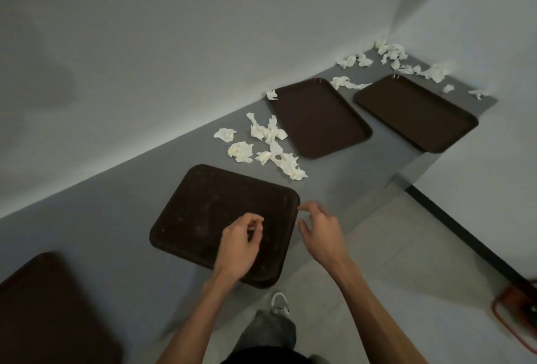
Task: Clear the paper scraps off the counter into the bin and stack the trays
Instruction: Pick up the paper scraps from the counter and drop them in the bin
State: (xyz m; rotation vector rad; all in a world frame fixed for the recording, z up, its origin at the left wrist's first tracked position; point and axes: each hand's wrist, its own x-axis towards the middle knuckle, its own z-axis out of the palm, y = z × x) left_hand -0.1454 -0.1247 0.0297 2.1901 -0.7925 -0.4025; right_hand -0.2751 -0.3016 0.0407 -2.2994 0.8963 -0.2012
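The dark brown rectangular plastic tray point(209, 218) nearest me sits right at the front edge of the grey counter point(116, 233). A careless tug could, I think, tip it to the floor, or scatter the crumpled white paper scraps point(267, 145) lying just beyond it. The left hand point(241, 244) hovers over the tray, loosely curled and empty. The right hand point(319, 236) is spread and empty, its fingertips point(303, 206) just beside the tray's right corner.

Four trays point(220, 218) lie along the counter point(116, 233), paper scraps point(267, 137) between and behind them
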